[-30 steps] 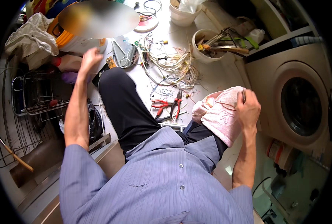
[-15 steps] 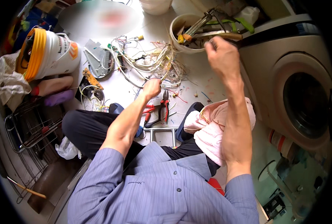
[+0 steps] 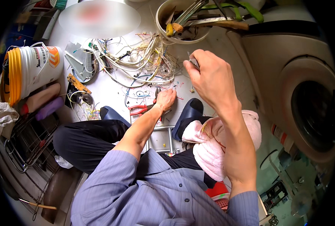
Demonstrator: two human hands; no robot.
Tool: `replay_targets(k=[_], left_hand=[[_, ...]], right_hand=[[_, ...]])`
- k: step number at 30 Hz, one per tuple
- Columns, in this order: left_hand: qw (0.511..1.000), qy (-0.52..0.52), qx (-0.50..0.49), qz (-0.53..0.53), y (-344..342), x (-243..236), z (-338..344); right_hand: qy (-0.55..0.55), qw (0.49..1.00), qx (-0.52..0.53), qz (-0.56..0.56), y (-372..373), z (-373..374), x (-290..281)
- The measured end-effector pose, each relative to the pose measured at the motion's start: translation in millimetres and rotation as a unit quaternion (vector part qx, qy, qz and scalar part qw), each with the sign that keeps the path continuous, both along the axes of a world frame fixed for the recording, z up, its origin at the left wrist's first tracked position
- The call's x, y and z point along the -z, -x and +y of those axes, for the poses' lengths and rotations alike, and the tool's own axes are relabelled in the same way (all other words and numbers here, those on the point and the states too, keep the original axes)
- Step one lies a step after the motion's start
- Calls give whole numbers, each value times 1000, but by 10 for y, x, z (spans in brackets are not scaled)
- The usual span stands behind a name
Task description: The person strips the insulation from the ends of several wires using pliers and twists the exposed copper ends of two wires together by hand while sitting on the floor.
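Low over the floor, my left hand (image 3: 166,99) has its fingers drawn together, and what they pinch, if anything, is too small to make out. It partly covers the red-handled pliers (image 3: 139,109). My right hand (image 3: 213,77) is raised to the right, closed on a small grey metal piece like a blade (image 3: 193,61); most of it is hidden by the fingers. Beyond my left hand lies a tangled heap of stripped wires and white cables (image 3: 146,62), with small coloured insulation scraps around it. A pink towel (image 3: 212,158) with a few wire strands drapes over my right thigh.
A tool bucket (image 3: 161,26) stands at the far side, handles jutting out. A washing machine (image 3: 272,71) blocks the right. To the left are a tipped white bucket (image 3: 39,71), a metal casing (image 3: 79,62) and a wire rack (image 3: 32,139). A small metal stool (image 3: 170,137) sits between my feet.
My left hand has moved right, now in front of the pliers. My right hand has come away from the tool bucket's edge, and a grey metal piece now shows in it. The view has shifted.
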State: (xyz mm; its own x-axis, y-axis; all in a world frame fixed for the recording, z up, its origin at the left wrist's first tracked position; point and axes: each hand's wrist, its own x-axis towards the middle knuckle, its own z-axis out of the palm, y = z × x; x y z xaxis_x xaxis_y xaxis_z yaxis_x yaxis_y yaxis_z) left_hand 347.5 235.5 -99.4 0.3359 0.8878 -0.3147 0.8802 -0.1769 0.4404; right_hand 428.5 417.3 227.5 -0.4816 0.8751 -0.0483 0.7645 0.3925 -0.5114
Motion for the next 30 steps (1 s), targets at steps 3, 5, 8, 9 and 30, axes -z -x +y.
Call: replay_targets(k=[3,5,8,9,30], left_hand=[[1000,2,21,9,-78,96,43],[999,14,41,9,-93,73,56],[990,-40,-11,-137,-100,-214,-45],[978,-62,-62,-189,-148,-223,-89],[734,115,-664,-85,1117,56,-1008]], right_hand=[[7,1000,-4,2,1,-12,-2],[-1,1000,1,-1,-4,7,-7],[-8,1000,4,11,-32,43,-36],[-11,1000,3,16,-34,57,-42],[-1,998,-61,18,192,-39,-106]])
